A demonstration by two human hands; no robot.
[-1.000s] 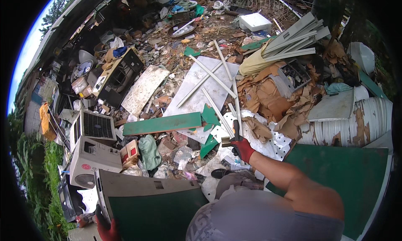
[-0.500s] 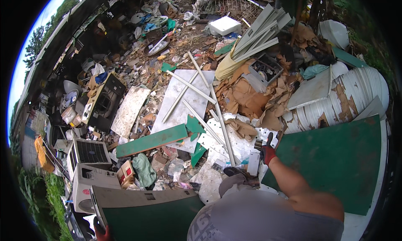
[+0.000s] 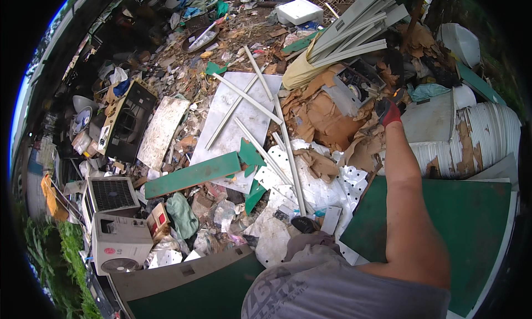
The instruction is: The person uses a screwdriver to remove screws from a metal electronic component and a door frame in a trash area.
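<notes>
1. Your left hand is out of view; can't tell its state.
2. Closest in: your grey shirt, with the left green panel low on your left, beige strip along its far edge.
3. Right green panel lies flat on your right, partly under your outstretched forearm in this view.
4. Ahead of your dark shoe: white perforated sheets. Off left, a white boxy unit with a round fan.
5. Green plank lies farther out, left of centre.
6. Your right hand, gloved red and dark, is out at arm's length, between the brown cardboard and the grey board on the white ribbed roll. Small orange-and-dark item at its fingertips; can't tell whether the fingers are clamped on it, nor if the hand touches the board.
7. Beyond: long pale strips in a yellowish sack, then a white box.
</notes>
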